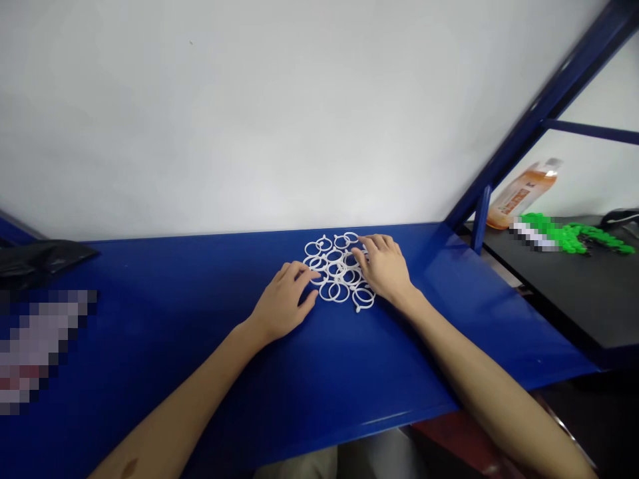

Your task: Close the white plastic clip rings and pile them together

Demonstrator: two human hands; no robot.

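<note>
A cluster of several white plastic rings [335, 269] lies on the blue table [200, 313] near the white wall. My left hand [284, 299] rests at the cluster's left edge, fingers stretched forward and touching the nearest rings. My right hand [384, 266] lies flat over the cluster's right side, fingers spread and pointing left across the rings. Neither hand grips a ring.
A blue metal frame post [529, 120] rises at the right. Beyond it a dark table [574, 293] carries an orange drink bottle [524, 193] and a pile of green plastic parts [579, 236]. A dark object [40, 256] sits at the far left.
</note>
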